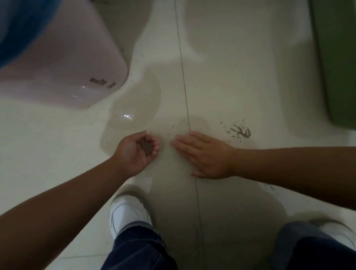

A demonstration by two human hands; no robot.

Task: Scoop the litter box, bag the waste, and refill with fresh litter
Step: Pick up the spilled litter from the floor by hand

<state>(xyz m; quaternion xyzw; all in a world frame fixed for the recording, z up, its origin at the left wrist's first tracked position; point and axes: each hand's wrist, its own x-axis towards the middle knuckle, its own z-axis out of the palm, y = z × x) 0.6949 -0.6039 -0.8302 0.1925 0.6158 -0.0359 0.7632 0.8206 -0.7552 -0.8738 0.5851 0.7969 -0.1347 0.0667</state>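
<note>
Knees bent over floor (210, 75) — left hand (138, 151) cups spilled litter (147, 147), fingers curled; right hand (203, 154) flat, fingers released, sweeping.

the floor (231, 62) is pale glossy tile with a thin grout line running top to bottom through the middle. a pink bin (65, 65) stands on it at upper left, a green box (345, 53) at the right edge. a small patch of spilled litter (240, 131) lies near the box, with loose specks scattered around. two white shoes (129, 211) stand at the bottom. the right hand (206, 154) lies flat on the tile.
</note>
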